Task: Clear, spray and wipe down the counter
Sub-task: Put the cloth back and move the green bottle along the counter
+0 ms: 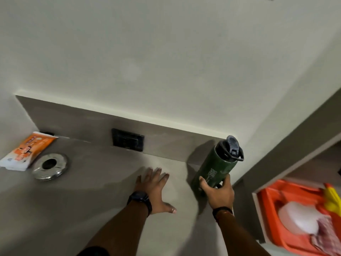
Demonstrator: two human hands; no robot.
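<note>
A dark green bottle [217, 165] with a black flip cap stands near the grey counter's [96, 196] back right corner. My right hand [217, 193] is wrapped around its lower part. My left hand [155, 189] hovers flat over the counter's middle with fingers spread and nothing in it; a dark watch sits on its wrist. At the far left lie an orange and white packet [27, 150] and a round steel lid-like piece [49, 166] with a hole in its centre.
A black switch plate [127, 139] is set in the grey backsplash. White walls rise behind and to the right. Below the counter at right, an orange tray [273, 202] holds a white round object [297, 217], a checked cloth [324, 235] and something yellow [332, 198].
</note>
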